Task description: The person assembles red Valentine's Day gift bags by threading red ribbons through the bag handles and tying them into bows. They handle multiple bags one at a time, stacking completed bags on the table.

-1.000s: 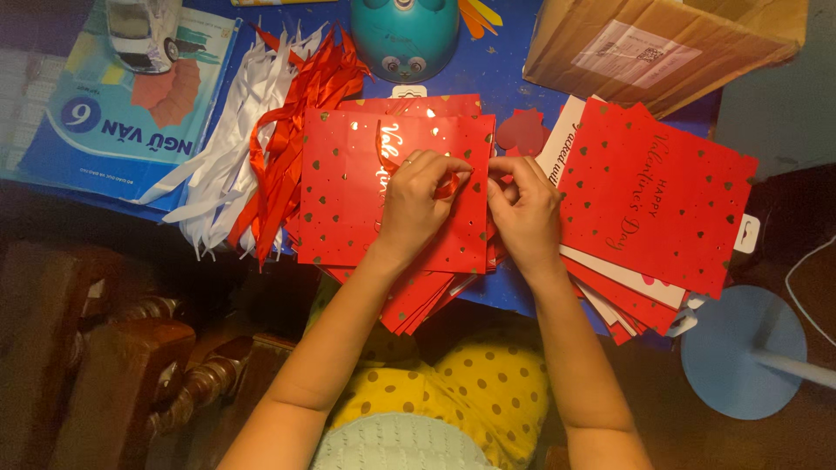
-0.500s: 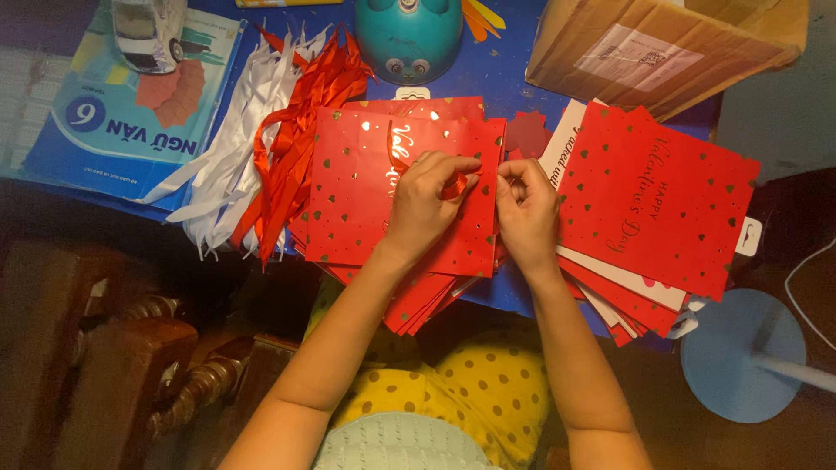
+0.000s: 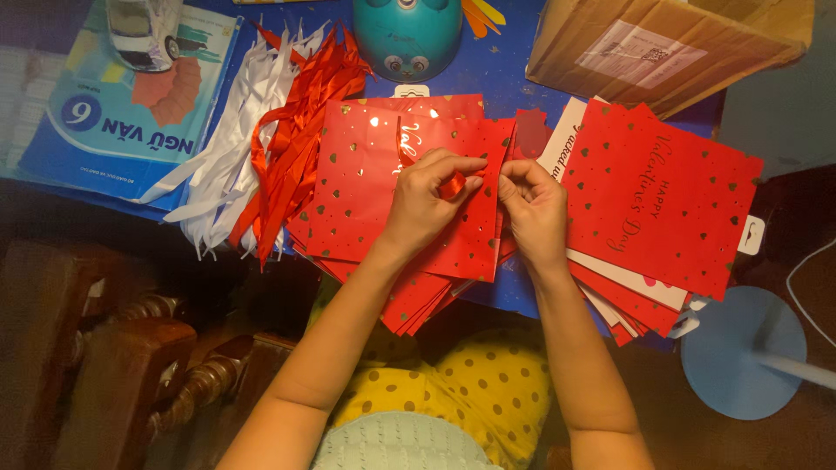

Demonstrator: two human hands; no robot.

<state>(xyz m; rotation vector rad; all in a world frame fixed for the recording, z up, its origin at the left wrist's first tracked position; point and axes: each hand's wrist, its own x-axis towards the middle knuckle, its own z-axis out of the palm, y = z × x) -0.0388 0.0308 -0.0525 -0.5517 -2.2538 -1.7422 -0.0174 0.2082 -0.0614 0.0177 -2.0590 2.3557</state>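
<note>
Red ribbon [image 3: 453,184] between both hands

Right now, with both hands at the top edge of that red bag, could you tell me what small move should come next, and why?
Probably draw the red ribbon through a little further. The left hand pinches a short loop of it at the top edge of the red gold-dotted bag, and the right hand grips that edge beside it, so the loop looks only partly through.

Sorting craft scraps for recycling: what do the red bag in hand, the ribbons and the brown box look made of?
Red bag: likely coated paper, slight sheen, crisp flat edges, gold foil-like hearts. Red ribbons and white ribbons: probably satin, glossy streaks, limp curls. Brown box: matte corrugated-looking cardboard, taped.
</note>
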